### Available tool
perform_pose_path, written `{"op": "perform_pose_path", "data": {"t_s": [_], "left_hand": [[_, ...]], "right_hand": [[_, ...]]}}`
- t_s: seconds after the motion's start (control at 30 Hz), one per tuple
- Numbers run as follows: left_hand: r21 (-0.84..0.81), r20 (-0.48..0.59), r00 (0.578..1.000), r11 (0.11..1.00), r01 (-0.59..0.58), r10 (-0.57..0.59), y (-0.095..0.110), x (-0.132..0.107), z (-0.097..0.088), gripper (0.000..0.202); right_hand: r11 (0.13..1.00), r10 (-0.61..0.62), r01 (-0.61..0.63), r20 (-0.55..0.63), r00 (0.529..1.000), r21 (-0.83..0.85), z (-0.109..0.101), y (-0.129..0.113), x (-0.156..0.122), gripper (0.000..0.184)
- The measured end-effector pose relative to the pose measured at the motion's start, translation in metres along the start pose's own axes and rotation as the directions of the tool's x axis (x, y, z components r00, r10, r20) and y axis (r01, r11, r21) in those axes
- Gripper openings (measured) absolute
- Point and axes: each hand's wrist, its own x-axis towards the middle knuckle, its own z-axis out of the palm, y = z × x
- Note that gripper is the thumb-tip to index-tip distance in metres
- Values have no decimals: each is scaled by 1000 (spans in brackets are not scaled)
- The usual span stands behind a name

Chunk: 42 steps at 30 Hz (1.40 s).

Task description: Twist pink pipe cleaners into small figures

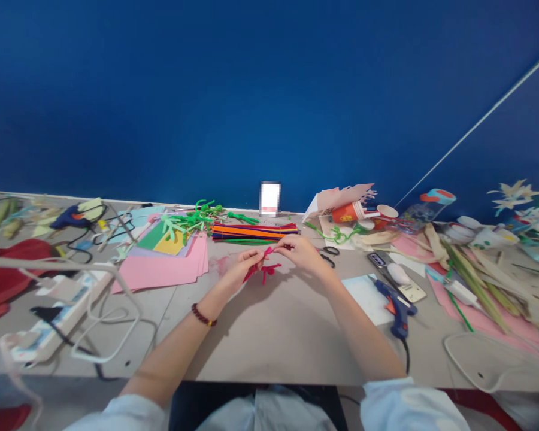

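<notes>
Both my hands meet over the middle of the grey table point(273, 323). My left hand point(242, 266) and my right hand point(300, 250) each pinch a bent pink-red pipe cleaner piece point(265, 270) between fingertips, holding it just above the tabletop. A beaded bracelet point(203, 315) circles my left wrist. Just behind my hands lies a bundle of coloured pipe cleaners point(254, 232).
Pink and coloured paper sheets point(166, 263) and green pipe cleaner shapes point(193, 220) lie at left. A blue glue gun point(395, 308), a phone point(377, 260), scissors point(329, 254) and dried leaves point(476, 275) lie at right. A power strip with cables point(58, 317) sits at front left.
</notes>
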Motion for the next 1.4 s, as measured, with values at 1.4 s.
{"op": "perform_pose_path", "data": {"t_s": [1.4], "left_hand": [[-46,36,997,996,-73,75,8,-1,-3,26]], "right_hand": [[973,-14,-15,-123,992,-228,14,-15,-1,21]]}}
